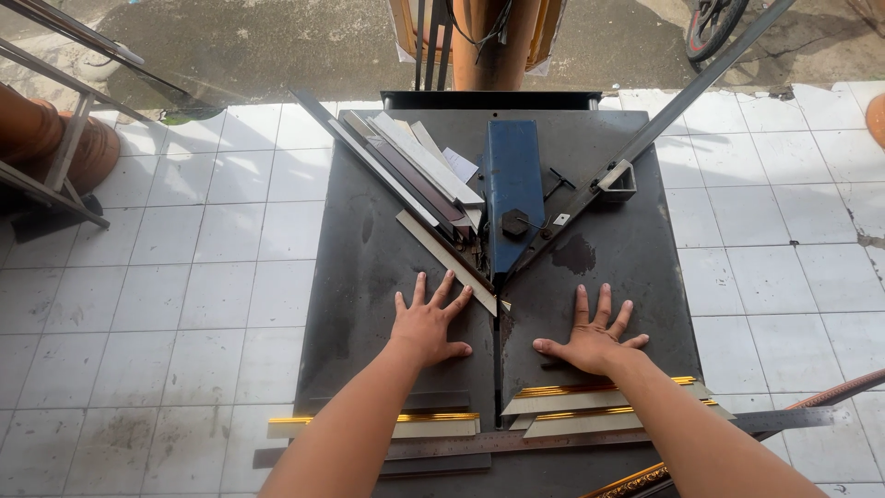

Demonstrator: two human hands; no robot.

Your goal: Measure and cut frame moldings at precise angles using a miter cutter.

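Down on the dark metal machine table (369, 267), both hands lie flat with fingers spread, palms pressed to the steel and grasping nothing. The left hand (427, 323) rests just left of the table's centre slot (498, 369), its fingertips touching or nearly touching the lower end of a pale moulding strip (445, 261) that runs diagonally up and away to the left. The right hand (593, 339) lies just right of that slot, released and apart from any piece.

Beyond the hands, at the far end of the slot, stands the blue cutter head (513, 189), coming to a point toward the person. Left of the blue head lies a stack of cut moulding lengths (406, 166) in grey, brown and white, all angled along the left fence. Right of it a long metal guide bar (682, 97) slants off toward the upper right.

Nearer the person than the hands, gold-edged frame pieces (590, 401) lie to the right of the slot under the right forearm, and another gold-edged piece (433, 424) lies to its left. A steel ruler (516, 441) crosses the table's near edge. White floor tiles (184, 277) surround the table.
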